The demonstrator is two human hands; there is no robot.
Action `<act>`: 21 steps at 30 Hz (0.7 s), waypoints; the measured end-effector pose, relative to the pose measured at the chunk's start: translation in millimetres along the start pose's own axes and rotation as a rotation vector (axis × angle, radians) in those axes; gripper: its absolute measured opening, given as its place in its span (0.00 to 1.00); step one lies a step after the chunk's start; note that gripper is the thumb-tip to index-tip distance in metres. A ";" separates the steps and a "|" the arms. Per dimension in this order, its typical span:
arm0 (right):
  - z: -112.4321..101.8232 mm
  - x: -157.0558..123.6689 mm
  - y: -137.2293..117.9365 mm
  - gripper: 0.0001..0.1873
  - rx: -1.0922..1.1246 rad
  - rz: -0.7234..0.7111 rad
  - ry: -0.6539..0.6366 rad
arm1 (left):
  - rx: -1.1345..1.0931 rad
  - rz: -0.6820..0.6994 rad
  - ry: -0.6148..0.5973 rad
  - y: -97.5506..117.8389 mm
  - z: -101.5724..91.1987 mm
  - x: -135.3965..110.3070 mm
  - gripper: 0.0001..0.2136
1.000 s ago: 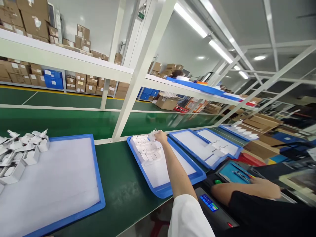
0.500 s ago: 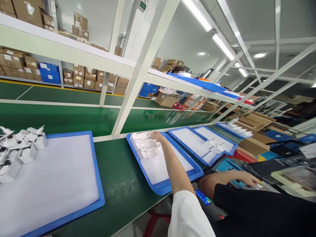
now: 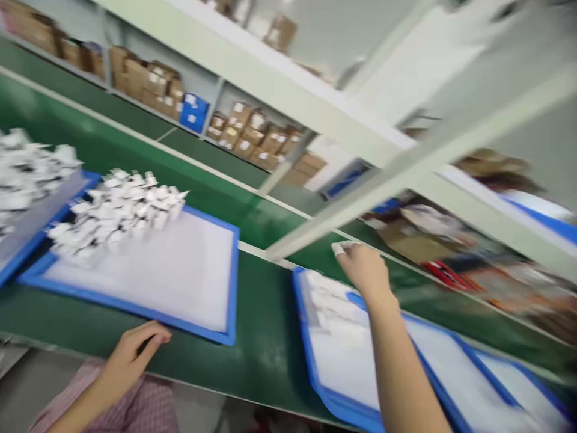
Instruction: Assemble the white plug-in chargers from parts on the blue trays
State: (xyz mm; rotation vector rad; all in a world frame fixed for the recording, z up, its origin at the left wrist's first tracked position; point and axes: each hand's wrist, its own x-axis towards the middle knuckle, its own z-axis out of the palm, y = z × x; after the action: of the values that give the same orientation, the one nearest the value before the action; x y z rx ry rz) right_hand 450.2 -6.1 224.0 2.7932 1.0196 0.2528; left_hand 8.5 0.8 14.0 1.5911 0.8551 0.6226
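My right hand (image 3: 364,269) is stretched out over the far left corner of a blue tray (image 3: 311,355) lined with white. It hovers just past a cluster of small white plastic parts (image 3: 333,304) lying in that corner. The fingers are bent and smeared by motion, and a small white bit shows at their tip. My left hand is out of sight. The whole view is blurred.
Another person's hand (image 3: 135,355), in a pink checked sleeve, rests on the green belt (image 3: 261,337) by a second blue tray (image 3: 135,310) piled with white parts (image 3: 117,207). More heaped parts (image 3: 27,171) sit far left. White frame struts (image 3: 360,192) cross overhead, with shelved cardboard boxes (image 3: 252,135) behind.
The view has swung left and down. My right hand has lifted from the parts toward the tray's far corner. The black-sleeved arm and the machine are gone from view, and a pink-sleeved hand has appeared.
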 end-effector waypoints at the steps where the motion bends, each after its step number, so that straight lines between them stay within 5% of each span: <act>1: -2.0 -7.4 -34.7 0.15 -0.003 -0.133 -0.034 | -0.026 0.013 -0.021 3.7 -0.1 0.8 0.14; 4: 6.5 -56.0 -154.4 0.12 0.013 -0.560 -0.207 | -0.175 0.024 -0.044 2.4 -0.8 2.0 0.13; 6: 17.8 -102.1 -231.5 0.18 0.021 -0.860 -0.315 | -0.304 -0.017 -0.078 -6.0 0.5 -1.2 0.12; 9: 31.7 -161.0 -316.7 0.21 0.039 -1.035 -0.335 | -0.435 -0.068 -0.049 -18.2 4.9 -7.3 0.10; 14: 29.9 -204.8 -377.0 0.23 0.007 -1.071 -0.351 | -0.583 -0.076 0.020 -22.8 9.3 -5.8 0.10; 21: 30.5 -234.4 -412.6 0.27 0.073 -0.933 -0.309 | -0.448 0.086 -0.160 -24.4 7.1 2.5 0.14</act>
State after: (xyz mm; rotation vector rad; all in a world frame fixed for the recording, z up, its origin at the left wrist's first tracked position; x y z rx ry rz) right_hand 23.2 150.8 85.7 1.9955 2.0669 -0.3239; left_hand 10.9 0.3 -11.4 1.2533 0.4871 0.6832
